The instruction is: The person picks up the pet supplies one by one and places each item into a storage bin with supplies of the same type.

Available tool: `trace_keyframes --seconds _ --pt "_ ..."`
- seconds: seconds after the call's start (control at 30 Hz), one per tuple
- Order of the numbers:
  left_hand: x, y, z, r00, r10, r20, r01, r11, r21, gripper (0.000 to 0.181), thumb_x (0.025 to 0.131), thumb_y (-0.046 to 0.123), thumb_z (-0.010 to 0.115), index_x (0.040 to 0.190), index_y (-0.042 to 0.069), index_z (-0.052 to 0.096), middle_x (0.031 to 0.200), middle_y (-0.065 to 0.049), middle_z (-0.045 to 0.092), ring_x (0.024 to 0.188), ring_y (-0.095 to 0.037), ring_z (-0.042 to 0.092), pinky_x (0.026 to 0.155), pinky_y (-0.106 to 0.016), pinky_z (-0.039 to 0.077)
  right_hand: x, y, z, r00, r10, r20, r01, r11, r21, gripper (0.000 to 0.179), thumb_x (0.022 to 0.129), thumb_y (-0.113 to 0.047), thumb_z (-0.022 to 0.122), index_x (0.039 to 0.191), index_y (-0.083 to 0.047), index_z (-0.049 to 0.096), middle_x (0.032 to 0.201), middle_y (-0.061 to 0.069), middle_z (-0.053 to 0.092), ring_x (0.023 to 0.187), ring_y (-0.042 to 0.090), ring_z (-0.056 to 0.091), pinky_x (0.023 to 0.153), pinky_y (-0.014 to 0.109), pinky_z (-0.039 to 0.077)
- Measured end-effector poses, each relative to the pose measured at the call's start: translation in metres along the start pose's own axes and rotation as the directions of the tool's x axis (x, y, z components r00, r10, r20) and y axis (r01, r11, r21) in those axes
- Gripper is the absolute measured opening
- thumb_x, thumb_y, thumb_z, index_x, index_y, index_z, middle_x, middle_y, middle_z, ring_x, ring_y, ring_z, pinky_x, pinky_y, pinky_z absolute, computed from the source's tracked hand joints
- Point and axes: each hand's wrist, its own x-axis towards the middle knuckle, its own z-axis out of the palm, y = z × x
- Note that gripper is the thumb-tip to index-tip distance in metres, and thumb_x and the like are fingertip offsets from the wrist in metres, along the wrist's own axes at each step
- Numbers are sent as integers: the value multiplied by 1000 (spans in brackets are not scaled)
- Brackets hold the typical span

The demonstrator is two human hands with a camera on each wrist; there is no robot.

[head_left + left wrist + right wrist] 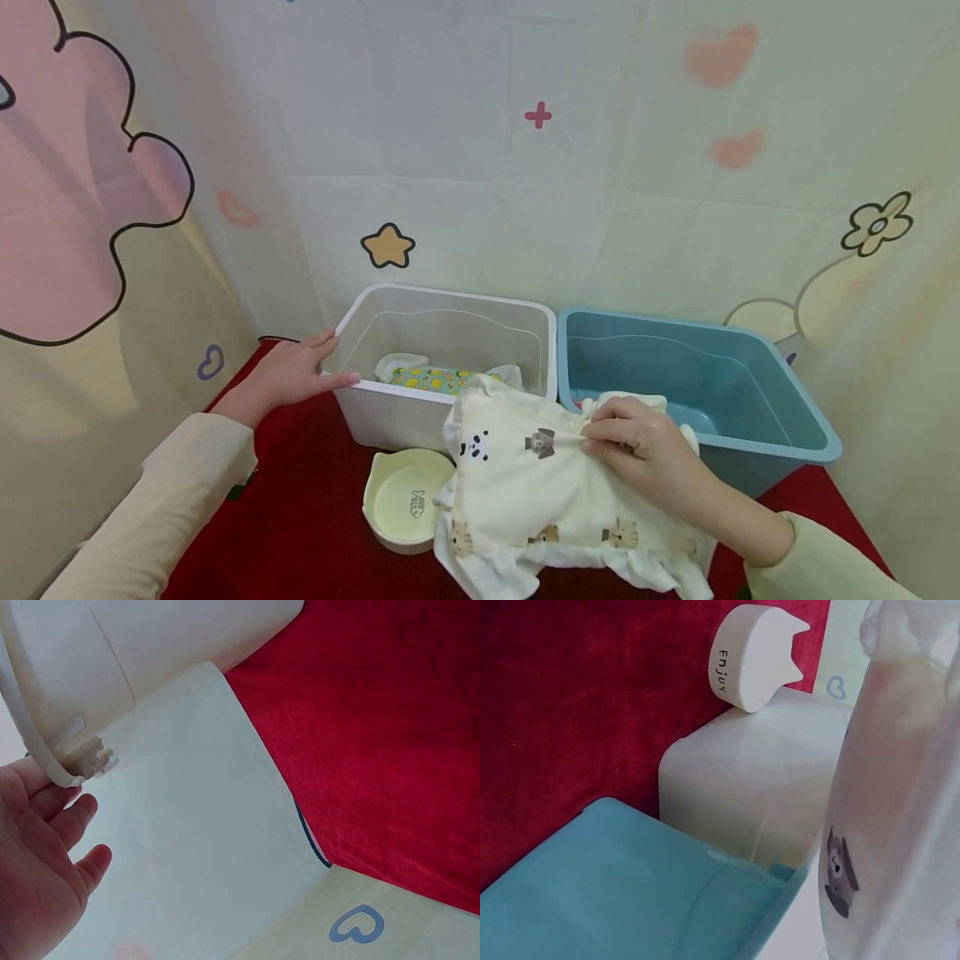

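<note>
My right hand [648, 446] pinches the upper part of a cream ruffled cushion [525, 492] printed with small animals, in front of the bins. In the right wrist view the cushion [889, 772] fills the right side, a dog print showing. My left hand [288, 379] rests at the near left corner of the white bin [405, 404], thumb along the front rim. From the left wrist view, the left hand [41, 855] has loosely extended fingers beside the bin's rim [34, 742]. Inside that bin lies a lemon-print item with white ruffles [435, 379].
A blue bin [750, 392] stands right beside the white one, partly behind the cushion. A cream cat-eared bowl [405, 500] with a fishbone print sits on the red cloth [292, 500]. Behind hangs a printed curtain [480, 192].
</note>
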Motion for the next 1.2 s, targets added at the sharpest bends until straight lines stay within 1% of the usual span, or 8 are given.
trace_keyframes --seconds 0.1,0.3,0.6,0.87,1.07,1.2 --pt "0 0 -1 1000 -4 2 4 1000 -3 89 76 69 41 137 5 29 141 -19 30 109 -40 47 85 -56 41 4 0 0 1000 1 -1 -1 1000 4 19 66 6 70 77 -10 71 77 -6 58 72 5 49 58 14 45" --pt "0 1 -2 1000 -4 1 4 1000 -9 89 76 68 42 137 6 29 141 -18 29 108 -39 48 85 -55 42 11 2 1 999 31 13 -31 1000 -1 17 67 5 70 78 -8 72 78 -5 60 72 6 51 58 15 48" --pt "0 1 -3 1000 4 0 -4 1000 -6 88 77 68 42 137 5 30 141 -20 30 108 -39 48 85 -55 42 16 6 5 999 50 18 -50 999 -5 15 68 4 69 79 -7 72 78 -3 60 72 7 50 58 16 48" --pt "-1 1 -2 1000 -4 3 4 1000 -23 89 76 68 42 137 6 30 141 -19 30 109 -39 47 84 -55 42 22 8 10 1000 15 -18 -15 1000 0 11 69 2 69 74 -8 71 76 -3 59 70 6 50 57 16 46" --pt "0 1 -1 1000 -10 6 10 1000 -27 89 76 69 42 138 6 29 142 -18 30 112 -39 46 86 -56 41 29 10 9 998 57 -37 -56 998 25 13 70 4 68 75 -7 71 78 0 60 71 9 51 56 17 46" --pt "-1 1 -2 1000 -7 5 7 1000 -23 90 76 69 42 138 6 29 141 -19 30 111 -40 46 86 -56 41 34 13 9 997 68 -45 -67 997 26 12 71 3 67 75 -8 71 77 0 60 70 11 52 56 18 44"
